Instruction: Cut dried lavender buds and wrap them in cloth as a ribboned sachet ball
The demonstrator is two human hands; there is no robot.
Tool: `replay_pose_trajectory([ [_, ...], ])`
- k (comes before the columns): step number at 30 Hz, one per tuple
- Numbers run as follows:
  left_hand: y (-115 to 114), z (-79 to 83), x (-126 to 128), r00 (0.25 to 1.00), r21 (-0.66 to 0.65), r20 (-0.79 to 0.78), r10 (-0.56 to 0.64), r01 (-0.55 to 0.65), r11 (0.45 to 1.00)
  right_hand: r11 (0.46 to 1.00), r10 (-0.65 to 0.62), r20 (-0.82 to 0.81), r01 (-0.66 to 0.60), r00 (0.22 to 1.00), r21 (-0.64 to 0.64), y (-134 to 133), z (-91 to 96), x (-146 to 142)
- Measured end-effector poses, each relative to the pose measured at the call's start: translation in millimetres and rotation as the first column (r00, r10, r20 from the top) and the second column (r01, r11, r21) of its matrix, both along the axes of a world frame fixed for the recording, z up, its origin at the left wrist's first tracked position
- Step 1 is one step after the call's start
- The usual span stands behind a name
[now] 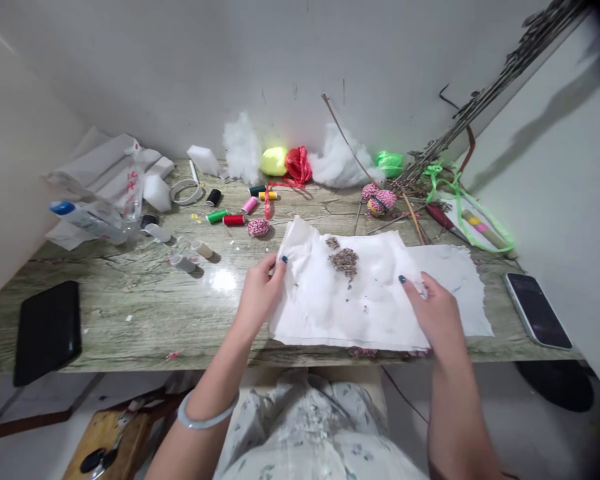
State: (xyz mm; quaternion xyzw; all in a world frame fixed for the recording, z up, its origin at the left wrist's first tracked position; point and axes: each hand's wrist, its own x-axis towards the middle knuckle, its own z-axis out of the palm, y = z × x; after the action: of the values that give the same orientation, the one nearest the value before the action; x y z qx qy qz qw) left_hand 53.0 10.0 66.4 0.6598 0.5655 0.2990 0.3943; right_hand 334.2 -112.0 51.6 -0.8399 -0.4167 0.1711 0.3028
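A white cloth or soft paper sheet (320, 313) is spread near the table's front edge, its surface slightly rumpled. On its upper middle lies a small heap of dry brown plant bits (345, 263), with a few crumbs scattered below. My left hand (264, 288) pinches the sheet's left edge, thumb on top. The right edge is held by my right hand (435, 308), thumb above and fingers partly hidden beneath. Another white piece (453, 280) extends out from under the sheet on the right.
Thread spools (234, 219), a tape roll (187, 192), white stuffing (243, 150) and a twine ball (258, 227) sit toward the back. Dried stems (445, 150) lean at the back right. A phone (537, 310) lies at the right, a black tablet-like object (49, 330) at the left.
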Motion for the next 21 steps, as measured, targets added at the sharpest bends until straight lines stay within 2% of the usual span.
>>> replay_pose_trajectory([
  [2, -5, -2.3, 29, 0.997, -0.023, 0.055, -0.052, 0.054, 0.998, 0.998, -0.063, 0.030, 0.064, 0.998, -0.020, -12, 4.3, 32],
  [6, -19, -13.2, 85, 0.975, -0.021, 0.093, -0.200, 0.203, 0.979, 0.961, -0.199, 0.234, 0.236, 0.952, -0.143, -32, 9.2, 96],
  [10, -30, -24.7, 125, 0.948, -0.022, 0.030, -0.316, 0.317, 0.948, 0.952, -0.215, 0.257, 0.261, 0.942, -0.159, -43, 3.0, 146],
  [14, -34, -34.2, 142, 0.935, -0.048, -0.089, -0.344, 0.341, 0.939, 0.957, -0.209, 0.219, 0.245, 0.953, -0.155, -43, -13.5, 171],
  [18, -38, -39.3, 141, 0.915, -0.030, -0.248, -0.318, 0.321, 0.946, 0.984, -0.107, 0.223, 0.135, 0.969, -0.116, -38, -30.1, 178],
  [21, -42, -39.0, 136, 0.889, 0.002, -0.377, -0.261, 0.282, 0.959, 0.988, -0.130, 0.186, 0.142, 0.974, -0.053, -38, -39.2, 180],
])
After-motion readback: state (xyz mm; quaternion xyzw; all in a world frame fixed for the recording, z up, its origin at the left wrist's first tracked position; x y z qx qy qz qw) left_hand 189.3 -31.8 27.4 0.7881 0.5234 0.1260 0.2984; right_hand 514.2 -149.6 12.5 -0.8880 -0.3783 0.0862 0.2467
